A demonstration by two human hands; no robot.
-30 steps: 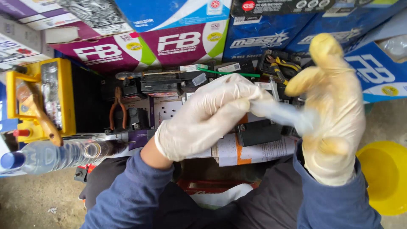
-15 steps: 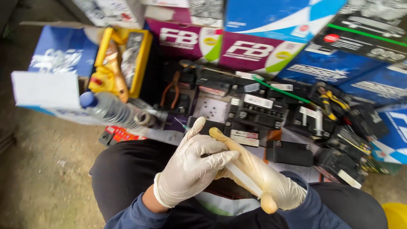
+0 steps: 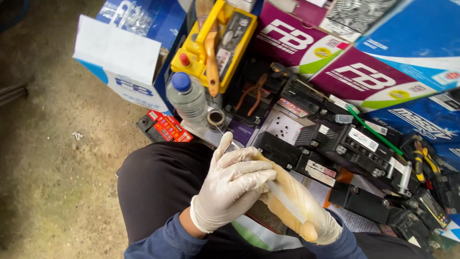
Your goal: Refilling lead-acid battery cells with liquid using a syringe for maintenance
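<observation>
Both my hands wear thin gloves and meet over my lap. My right hand (image 3: 299, 211), in a yellowish glove, grips a clear plastic syringe-like tube (image 3: 282, 201) along its length. My left hand (image 3: 235, 187), in a white glove, wraps its fingers over the tube's front part, thumb raised. The tube's thin tip (image 3: 219, 130) points up-left, close to a small round open cup (image 3: 215, 117). A clear water bottle (image 3: 189, 98) with a blue cap lies just left of the cup.
Several black batteries (image 3: 335, 144) lie in a heap ahead on the right. Behind them stand purple-and-white boxes (image 3: 306, 43) and blue boxes (image 3: 417, 29). A yellow case (image 3: 199, 52) with a brush on it, orange-handled pliers (image 3: 251, 91) and a white box (image 3: 117, 50) are at the back left. Bare concrete floor (image 3: 52, 168) lies left.
My right hand has come down from a raised spot to meet the left over my lap, with the tube now between both. The view has swung left and down.
</observation>
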